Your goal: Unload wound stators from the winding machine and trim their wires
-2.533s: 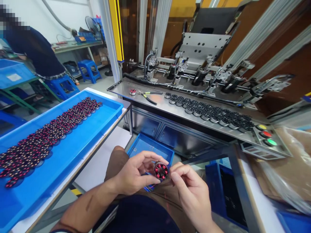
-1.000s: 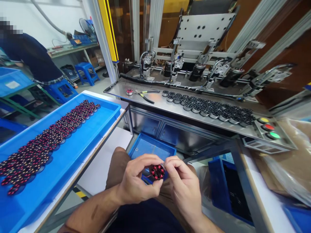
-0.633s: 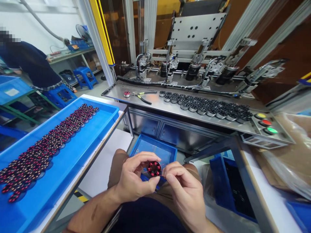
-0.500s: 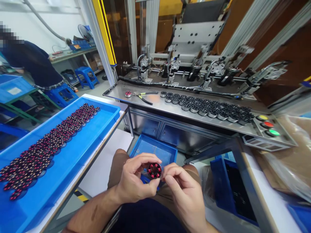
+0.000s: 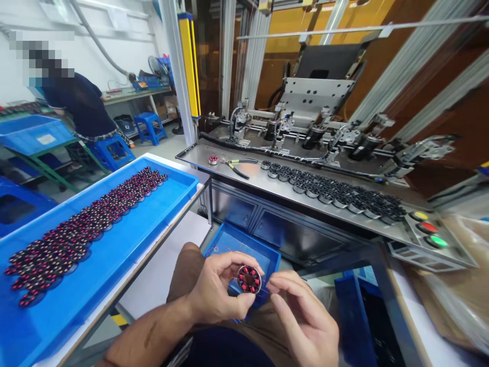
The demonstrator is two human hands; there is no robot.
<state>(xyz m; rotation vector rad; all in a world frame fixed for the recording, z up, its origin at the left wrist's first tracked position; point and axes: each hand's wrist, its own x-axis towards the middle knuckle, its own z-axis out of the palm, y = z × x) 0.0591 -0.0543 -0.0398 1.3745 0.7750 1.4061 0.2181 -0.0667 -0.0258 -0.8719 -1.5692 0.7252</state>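
My left hand [image 5: 223, 288] is closed, holding a motor stator [image 5: 249, 279] by its rim between thumb and fingers. The stator is a round ring with red wire windings and a dark centre, its open face turned up toward me. Fine red wire ends [image 5: 263, 285] stick out from its right side. Just right of them is my right hand [image 5: 305, 313], its thumb and forefinger apart and clear of the stator. Whether a thin wire touches its fingertips is too small to tell.
A blue tray [image 5: 153, 219] of several wound stators stands at left. On the machine ledge lie cutters [image 5: 239, 168], one red-wound stator [image 5: 213, 160] and rows of black stators [image 5: 328, 188], beside lit buttons [image 5: 435, 241]. A blue bin [image 5: 263, 250] sits below. A person [image 5: 78, 104] works far left.
The view has shifted, so the surroundings sit lower and further right. My right hand's thumb and fingers have spread and drawn away from the stator, which stays in my left hand.
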